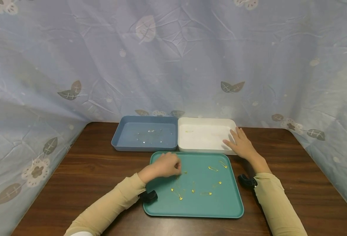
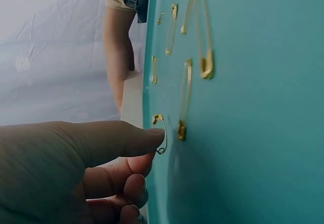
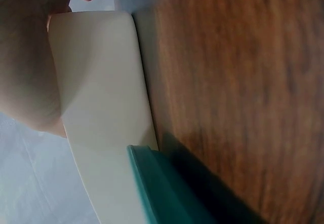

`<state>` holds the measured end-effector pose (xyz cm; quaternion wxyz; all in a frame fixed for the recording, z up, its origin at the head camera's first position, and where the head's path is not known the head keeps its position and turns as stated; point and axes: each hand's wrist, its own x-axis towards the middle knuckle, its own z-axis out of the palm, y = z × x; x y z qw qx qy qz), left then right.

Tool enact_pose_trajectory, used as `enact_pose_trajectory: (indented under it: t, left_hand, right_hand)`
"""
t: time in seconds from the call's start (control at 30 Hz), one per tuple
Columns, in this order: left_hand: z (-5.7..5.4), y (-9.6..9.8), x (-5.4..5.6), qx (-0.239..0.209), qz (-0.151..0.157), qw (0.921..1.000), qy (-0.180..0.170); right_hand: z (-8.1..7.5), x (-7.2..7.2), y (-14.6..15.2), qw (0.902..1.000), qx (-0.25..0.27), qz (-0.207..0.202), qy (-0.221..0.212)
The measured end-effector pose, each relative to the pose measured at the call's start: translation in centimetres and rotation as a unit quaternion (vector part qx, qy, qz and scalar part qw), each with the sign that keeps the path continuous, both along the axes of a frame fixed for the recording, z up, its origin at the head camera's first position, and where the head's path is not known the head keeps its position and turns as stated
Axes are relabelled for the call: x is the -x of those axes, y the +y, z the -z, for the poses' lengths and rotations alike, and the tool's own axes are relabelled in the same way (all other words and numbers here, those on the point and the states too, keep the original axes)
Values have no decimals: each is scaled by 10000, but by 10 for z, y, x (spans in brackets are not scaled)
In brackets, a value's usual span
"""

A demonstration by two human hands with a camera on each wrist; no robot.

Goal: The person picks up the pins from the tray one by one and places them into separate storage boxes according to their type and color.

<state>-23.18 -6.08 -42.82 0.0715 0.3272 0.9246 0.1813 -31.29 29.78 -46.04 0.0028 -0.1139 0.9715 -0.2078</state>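
My left hand point(image 1: 166, 165) is over the left part of the teal tray point(image 1: 223, 206). In the left wrist view its thumb and forefinger pinch a small gold safety pin point(image 2: 158, 118) just above the tray. Several more gold safety pins point(image 1: 213, 168) lie scattered on the teal tray. At the right end of the white tray point(image 1: 206, 126), my right hand point(image 1: 242, 144) rests at the rim with its fingers spread and holds nothing. One gold safety pin point(image 1: 189, 131) lies inside that white tray, towards its left.
A blue tray point(image 1: 132, 129) with several silver safety pins point(image 1: 151, 131) stands against the white tray's left side. All the trays are on a dark wooden table point(image 1: 82, 170). A patterned cloth point(image 1: 161, 65) hangs behind the table.
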Motion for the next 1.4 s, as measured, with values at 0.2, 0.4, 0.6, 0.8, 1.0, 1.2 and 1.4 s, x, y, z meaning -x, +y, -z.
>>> enact_pose_trajectory:
  t: [0.2, 0.4, 0.6, 0.8, 1.0, 1.2, 1.4]
  left_hand:
    - [-3, 2, 7, -187, 0, 9997, 145]
    - [-6, 5, 15, -356, -79, 9991, 225]
    - [-16, 13, 23, -295, -323, 9976, 538]
    - [-29, 20, 32, -41, -463, 9946, 931]
    - [-38, 23, 50, 76, -630, 9883, 1388]
    - [-47, 29, 66, 52, -724, 9818, 1757]
    - [-55, 40, 77, 31, -868, 9784, 1874]
  right_hand:
    - [0, -1, 0, 10000, -48, 46, 40]
    - [-2, -1, -2, 10000, -48, 75, 26]
    - [-3, -1, -2, 9998, -141, 104, 41]
    - [-3, -1, -3, 9999, -93, 76, 42]
    - [-2, 0, -2, 9998, -144, 58, 78]
    - [-3, 0, -1, 9997, -210, 31, 108]
    - [-5, 0, 2, 9993, -370, 25, 100]
